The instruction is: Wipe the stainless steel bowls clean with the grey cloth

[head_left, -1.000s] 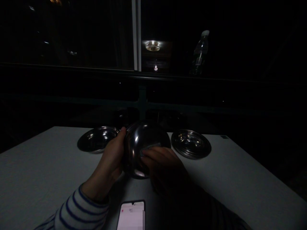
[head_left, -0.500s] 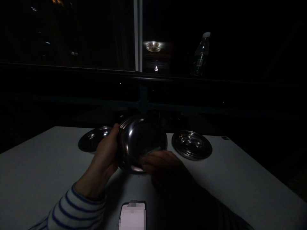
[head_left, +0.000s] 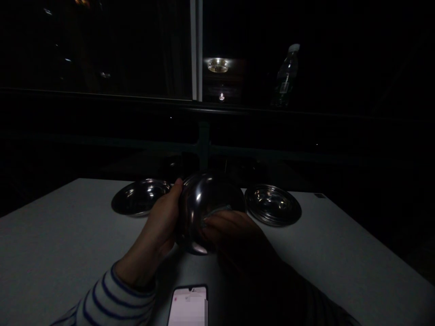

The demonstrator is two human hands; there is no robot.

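A shiny steel bowl point(head_left: 195, 194) is held tilted above the white table point(head_left: 61, 244). My left hand point(head_left: 162, 222) grips its left edge, thumb at the top and fingers mostly hidden behind. Against the bowl's lower right surface, my right hand point(head_left: 234, 228) lies with its fingers bent together in deep shadow. A thin, pale greenish edge of something shows along those fingers; its kind is too dark to tell. To the left of the held bowl rests another steel bowl point(head_left: 136, 201), partly behind my left hand. On the right sit several nested steel bowls point(head_left: 273, 206).
A lit phone point(head_left: 188, 308) lies at the table's near edge, below the bowl. Beyond the table's far edge run a dark rail and window frame point(head_left: 197, 50). A plastic bottle point(head_left: 287, 79) stands at the back right. The scene is very dim.
My left hand and the held bowl have shifted right and slightly down. My right hand stays on the bowl's surface in nearly the same place. The other bowls have not moved.
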